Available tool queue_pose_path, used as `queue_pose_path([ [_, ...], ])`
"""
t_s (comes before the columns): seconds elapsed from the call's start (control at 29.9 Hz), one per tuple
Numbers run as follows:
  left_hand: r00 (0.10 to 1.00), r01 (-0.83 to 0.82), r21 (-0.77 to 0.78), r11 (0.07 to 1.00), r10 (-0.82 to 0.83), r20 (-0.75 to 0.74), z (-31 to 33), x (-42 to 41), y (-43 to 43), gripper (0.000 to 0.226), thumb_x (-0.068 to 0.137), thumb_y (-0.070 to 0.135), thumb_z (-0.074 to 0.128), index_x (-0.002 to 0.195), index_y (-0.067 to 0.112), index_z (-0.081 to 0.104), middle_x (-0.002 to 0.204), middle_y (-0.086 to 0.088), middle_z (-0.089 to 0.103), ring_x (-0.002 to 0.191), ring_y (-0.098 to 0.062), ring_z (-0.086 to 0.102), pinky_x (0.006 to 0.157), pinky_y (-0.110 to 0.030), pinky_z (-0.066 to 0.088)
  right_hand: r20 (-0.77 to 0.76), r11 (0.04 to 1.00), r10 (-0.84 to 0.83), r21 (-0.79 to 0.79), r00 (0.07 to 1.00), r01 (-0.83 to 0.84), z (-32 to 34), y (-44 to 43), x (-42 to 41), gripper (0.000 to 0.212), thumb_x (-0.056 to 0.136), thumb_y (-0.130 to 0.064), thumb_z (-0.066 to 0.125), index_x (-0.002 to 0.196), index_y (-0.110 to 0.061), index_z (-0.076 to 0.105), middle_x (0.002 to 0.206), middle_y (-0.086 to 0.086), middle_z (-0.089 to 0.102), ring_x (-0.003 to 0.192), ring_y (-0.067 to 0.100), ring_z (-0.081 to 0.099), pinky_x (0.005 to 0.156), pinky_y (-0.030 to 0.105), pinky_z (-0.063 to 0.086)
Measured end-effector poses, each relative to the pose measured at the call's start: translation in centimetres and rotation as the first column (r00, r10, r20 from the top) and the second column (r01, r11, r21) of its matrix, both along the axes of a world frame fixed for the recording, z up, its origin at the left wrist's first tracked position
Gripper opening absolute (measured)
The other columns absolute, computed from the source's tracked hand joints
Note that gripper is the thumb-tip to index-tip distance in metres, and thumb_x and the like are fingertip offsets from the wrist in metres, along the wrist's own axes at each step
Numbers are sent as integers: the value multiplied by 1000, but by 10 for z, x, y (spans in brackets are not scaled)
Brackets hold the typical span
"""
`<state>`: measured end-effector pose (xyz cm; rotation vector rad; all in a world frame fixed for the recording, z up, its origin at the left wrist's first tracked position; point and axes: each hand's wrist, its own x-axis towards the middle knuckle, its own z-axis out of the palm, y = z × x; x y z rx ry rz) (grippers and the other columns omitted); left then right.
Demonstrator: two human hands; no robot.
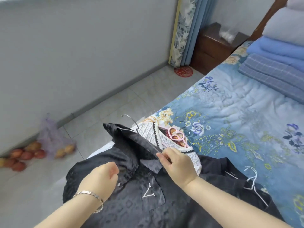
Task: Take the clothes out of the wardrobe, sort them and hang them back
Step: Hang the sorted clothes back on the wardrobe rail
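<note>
Mid-sort: black shirt point(148, 203) on bed point(230, 112), beside white top point(148, 130); nothing rehung yet. Right hand point(179, 165): fingers pinch the shirt. Left hand point(98, 178): fingers curled, grip unclear.

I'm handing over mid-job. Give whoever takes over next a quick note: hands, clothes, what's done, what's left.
Left hand: fingers curled at the collar of the black shirt; whether it grips cloth is unclear.
Right hand: pinches the black shirt's neckline by its metal hanger.
Clothes: the black shirt lies over the edge of the bed; under it is a white knit top on a pink hanger; to the right is a dark garment with a white hanger.
Done: three garments are out on the bed.
Left: sort and rehang all; the wardrobe is not in view.
</note>
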<state>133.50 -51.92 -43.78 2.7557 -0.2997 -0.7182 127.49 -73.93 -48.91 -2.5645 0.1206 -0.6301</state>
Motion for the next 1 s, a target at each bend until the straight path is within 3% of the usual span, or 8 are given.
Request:
queue_pose_path([
  [0.13,994,-72,-35,997,75,82,68,-32,64,15,93,20,43,90,33,50,98,8,63,92,-15,61,81,-25,50,44,998,46,-47,998,-44,74,49,-16,36,86,-39,47,59,-16,47,52,-6,47,50,13,42,50,22,33],
  [0.3,960,-184,-79,980,196,198,146,-104,168,16,93,20,42,86,31,52,96,5,62,89,-18,60,75,-25,48,139,982,176,-90,975,-165,172,140,-68,32,86,-36,47,62,-15,50,59,-5,49,50,11,43,44,19,32],
  [0.44,918,-294,-98,951,309,249,192,-176,248,17,90,18,43,84,29,55,100,2,65,89,-21,58,79,-27,47,169,960,280,-77,945,-270,239,225,-124,35,88,-38,46,65,-11,52,67,-2,48,50,13,40,42,22,35],
  [0.5,895,-337,-139,931,362,260,208,-198,269,17,89,15,45,83,26,57,100,-1,64,94,-24,59,82,-29,48,139,947,322,-33,936,-321,259,254,-141,37,88,-37,48,66,-9,53,76,-1,49,62,9,39,53,22,38],
  [0.57,871,-400,-154,903,427,242,230,-237,300,18,87,13,46,80,26,57,96,-1,63,95,-25,60,84,-31,49,64,905,418,57,906,-421,283,293,-166,34,91,-33,54,68,-7,56,93,-1,48,88,12,41,78,22,37],
  [0.64,841,-456,-151,877,480,249,247,-278,330,22,87,13,46,75,29,55,91,2,61,91,-22,61,83,-32,51,-14,840,529,153,848,-521,307,328,-191,29,91,-29,57,68,-12,55,105,-5,43,107,15,35,94,24,31],
  [0.77,741,-589,-145,795,603,296,269,-357,382,20,86,15,44,79,29,57,88,5,60,88,-19,60,77,-28,50,-75,699,713,163,697,-697,341,385,-229,30,93,-30,55,67,-20,45,107,-6,46,109,18,38,94,29,38],
  [1.0,437,-844,-177,507,840,322,284,-522,418,22,86,15,47,72,31,53,92,2,64,89,-20,60,75,-26,47,-154,452,886,71,438,-889,363,445,-320,43,95,-35,49,56,-27,31,66,-12,40,91,15,40,75,24,31],
])
